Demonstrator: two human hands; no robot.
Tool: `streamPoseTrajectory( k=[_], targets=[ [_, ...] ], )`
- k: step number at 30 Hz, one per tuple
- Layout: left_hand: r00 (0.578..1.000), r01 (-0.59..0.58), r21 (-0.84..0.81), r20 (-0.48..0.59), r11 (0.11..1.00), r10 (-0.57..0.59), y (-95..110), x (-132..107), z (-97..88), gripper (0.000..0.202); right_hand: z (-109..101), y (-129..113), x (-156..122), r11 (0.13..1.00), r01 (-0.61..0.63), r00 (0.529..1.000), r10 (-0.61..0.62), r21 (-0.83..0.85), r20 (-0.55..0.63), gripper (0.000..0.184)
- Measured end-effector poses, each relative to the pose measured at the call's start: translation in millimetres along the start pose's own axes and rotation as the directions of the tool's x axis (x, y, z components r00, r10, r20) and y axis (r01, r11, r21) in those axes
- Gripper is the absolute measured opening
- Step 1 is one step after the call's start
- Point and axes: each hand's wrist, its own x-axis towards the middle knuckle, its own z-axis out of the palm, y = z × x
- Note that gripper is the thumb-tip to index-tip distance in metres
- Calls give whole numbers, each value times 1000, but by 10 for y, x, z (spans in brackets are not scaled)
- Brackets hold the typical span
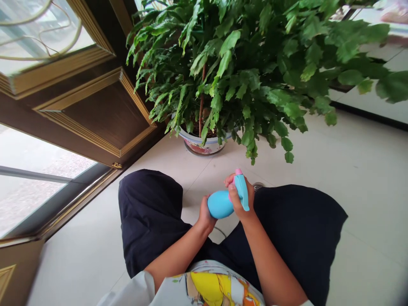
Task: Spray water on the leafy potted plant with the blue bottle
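Note:
A light-blue spray bottle with a pink nozzle and collar lies tilted between my two hands, above the gap between my knees. My left hand cups the base of its round body. Around the neck and trigger head closes my right hand, thumb across the near side. The pink nozzle points away from me, towards a big leafy green potted plant. Its white flower pot with a red pattern stands on the floor just past my hands, partly covered by hanging stems.
A brown door with gold trim and glass panes stands at the left. Pale floor tiles stretch to the right, up to a white low cabinet or wall with a dark base. My knees, in dark trousers, flank my hands.

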Motion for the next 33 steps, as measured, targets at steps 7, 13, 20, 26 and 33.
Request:
streamPoseTrajectory(
  k=[7,13,20,26,33],
  targets=[
    [999,15,45,32,999,-16,22,-54,57,37,3,-55,6,999,3,1000,-4,-42,-19,12],
    [999,25,66,40,998,-28,0,-28,39,34,-14,-62,-24,996,17,999,-20,-89,-31,11],
    [994,88,61,58,994,-92,-47,7,52,31,-50,-101,-44,979,39,997,-51,-198,-54,13],
    [990,101,103,89,989,-111,-98,32,76,34,-103,-151,-29,966,53,992,-79,-254,-95,11],
    [991,96,104,84,990,-105,-143,8,158,27,-194,-120,-77,974,20,991,-48,-226,-121,8]
  ],
)
